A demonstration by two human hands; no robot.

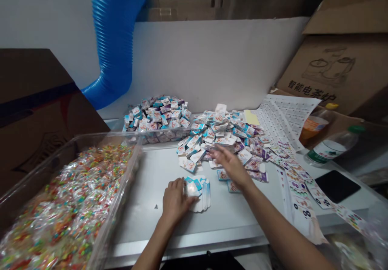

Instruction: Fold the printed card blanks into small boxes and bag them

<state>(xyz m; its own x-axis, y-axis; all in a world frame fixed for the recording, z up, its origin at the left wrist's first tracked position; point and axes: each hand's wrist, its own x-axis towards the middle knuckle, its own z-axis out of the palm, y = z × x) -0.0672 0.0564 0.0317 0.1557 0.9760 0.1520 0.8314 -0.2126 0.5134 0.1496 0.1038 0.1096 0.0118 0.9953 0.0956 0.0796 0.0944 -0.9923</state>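
Note:
My left hand (175,201) grips the edge of a small fanned stack of white and blue packets (201,195) lying on the white table (145,193). My right hand (230,165) reaches out flat, fingers apart, at the near edge of a loose heap of white, blue and purple packets (218,134). It holds nothing that I can see. A few stray packets (227,181) lie just below my right palm. More of the same packets are piled in a clear tray (156,120) at the back of the table.
A clear plastic bin (66,205) full of colourful wrapped sweets stands at the left. Long printed label sheets (298,189) run along the right, near a black pad (337,186), a water bottle (332,146) and an orange cup (313,126). A blue corrugated hose (113,31) and cardboard boxes (333,72) rise behind.

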